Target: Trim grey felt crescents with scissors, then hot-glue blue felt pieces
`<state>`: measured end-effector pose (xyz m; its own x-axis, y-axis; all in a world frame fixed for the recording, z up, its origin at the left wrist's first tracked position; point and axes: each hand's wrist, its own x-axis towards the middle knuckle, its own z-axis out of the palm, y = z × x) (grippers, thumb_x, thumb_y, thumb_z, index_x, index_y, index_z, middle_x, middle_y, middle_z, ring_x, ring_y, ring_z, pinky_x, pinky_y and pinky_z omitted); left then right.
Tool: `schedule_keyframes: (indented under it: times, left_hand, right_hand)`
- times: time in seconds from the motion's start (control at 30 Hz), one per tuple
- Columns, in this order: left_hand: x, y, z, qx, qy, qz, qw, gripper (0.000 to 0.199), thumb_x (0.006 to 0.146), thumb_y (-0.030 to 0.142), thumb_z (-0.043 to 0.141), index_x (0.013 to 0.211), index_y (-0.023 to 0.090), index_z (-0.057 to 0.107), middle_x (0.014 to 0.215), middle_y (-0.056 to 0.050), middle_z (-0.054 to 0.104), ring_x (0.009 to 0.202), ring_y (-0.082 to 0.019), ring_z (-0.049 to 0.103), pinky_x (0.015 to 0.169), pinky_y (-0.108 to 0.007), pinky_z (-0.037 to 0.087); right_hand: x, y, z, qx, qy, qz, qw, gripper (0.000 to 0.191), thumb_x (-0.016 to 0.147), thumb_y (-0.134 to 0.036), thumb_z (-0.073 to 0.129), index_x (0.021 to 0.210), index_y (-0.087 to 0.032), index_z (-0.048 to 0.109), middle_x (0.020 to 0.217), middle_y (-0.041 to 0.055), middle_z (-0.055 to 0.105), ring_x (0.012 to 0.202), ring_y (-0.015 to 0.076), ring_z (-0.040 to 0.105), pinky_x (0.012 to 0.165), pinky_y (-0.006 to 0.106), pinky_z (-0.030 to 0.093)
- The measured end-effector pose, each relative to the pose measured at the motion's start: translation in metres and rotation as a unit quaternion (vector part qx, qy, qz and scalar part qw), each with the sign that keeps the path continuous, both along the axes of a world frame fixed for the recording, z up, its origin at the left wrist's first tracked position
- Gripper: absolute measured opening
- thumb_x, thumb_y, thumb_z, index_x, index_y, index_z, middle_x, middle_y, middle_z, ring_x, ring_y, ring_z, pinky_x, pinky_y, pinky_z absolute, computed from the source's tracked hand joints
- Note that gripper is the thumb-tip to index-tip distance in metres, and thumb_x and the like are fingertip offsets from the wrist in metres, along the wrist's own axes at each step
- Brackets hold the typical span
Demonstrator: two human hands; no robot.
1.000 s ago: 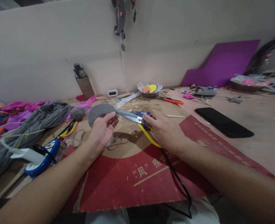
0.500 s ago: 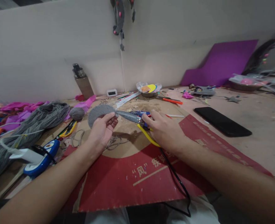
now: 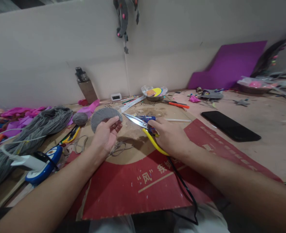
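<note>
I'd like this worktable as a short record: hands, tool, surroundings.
Left hand: pinches a rounded gray piece
Right hand: grips yellow-handled scissors
Blade direction: toward the gray piece; contact unclear
Beneath the hands: red and tan cardboard
Left side: gray yarn, gray ball, yellow cutter
Right side: black phone
Back: purple sheet against the wall

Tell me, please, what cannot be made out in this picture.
Head view, gray piece: part hidden by the left hand.
Head view, scissors: part of the handles hidden by the right hand.
Head view, hanging decoration: top cut off by the upper edge.
Head view, small white device: display too small to read.
</note>
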<state>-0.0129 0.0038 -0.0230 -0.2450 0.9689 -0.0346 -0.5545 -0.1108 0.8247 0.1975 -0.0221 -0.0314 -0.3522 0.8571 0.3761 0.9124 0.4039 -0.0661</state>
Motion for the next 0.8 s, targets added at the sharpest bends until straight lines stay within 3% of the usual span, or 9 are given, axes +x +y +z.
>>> schedule_keyframes:
  times: [0.13, 0.4, 0.53, 0.8]
  left_hand:
    - [-0.0011, -0.0001, 0.0003, 0.020, 0.021, -0.003, 1.000, 0.015, 0.061, 0.007, 0.076, 0.069, 0.011, 0.064, 0.065, -0.002, 0.065, 0.060, -0.010, 0.059, 0.057, -0.021, 0.049]
    - [-0.0055, 0.0022, -0.0018, -0.001, 0.021, -0.010, 1.000, 0.013, 0.060, 0.012, 0.072, 0.066, 0.013, 0.061, 0.065, -0.001, 0.064, 0.061, -0.012, 0.060, 0.060, -0.026, 0.047]
    - [-0.0031, 0.0001, -0.0004, -0.011, 0.049, -0.023, 0.998, 0.012, 0.060, 0.013, 0.071, 0.066, 0.012, 0.061, 0.064, -0.001, 0.061, 0.060, -0.012, 0.058, 0.057, -0.025, 0.044]
    - [0.0024, -0.0063, 0.0013, 0.042, 0.122, -0.072, 0.989, 0.011, 0.063, 0.014, 0.071, 0.070, 0.012, 0.063, 0.066, -0.002, 0.061, 0.062, -0.011, 0.055, 0.060, -0.024, 0.046]
  right_hand:
    - [0.0016, 0.0038, -0.0030, -0.032, 0.068, -0.007, 0.997, 0.026, 0.090, -0.023, 0.048, 0.112, -0.025, 0.061, 0.101, 0.0063, 0.063, 0.085, 0.0192, 0.059, 0.063, 0.027, 0.032]
    - [-0.0004, 0.0096, -0.0068, -0.036, 0.100, 0.027, 0.994, 0.032, 0.088, -0.019, 0.051, 0.119, -0.021, 0.059, 0.104, 0.0093, 0.056, 0.084, 0.0187, 0.055, 0.069, 0.027, 0.037]
    - [-0.0006, 0.0102, -0.0083, -0.005, 0.086, 0.042, 0.995, 0.029, 0.090, -0.028, 0.051, 0.117, -0.019, 0.059, 0.099, 0.0096, 0.052, 0.080, 0.0186, 0.051, 0.066, 0.027, 0.037]
    - [0.0013, 0.0083, -0.0068, 0.033, 0.017, 0.037, 0.999, 0.027, 0.092, -0.034, 0.052, 0.111, -0.018, 0.061, 0.098, 0.0107, 0.052, 0.085, 0.0199, 0.051, 0.068, 0.027, 0.037]
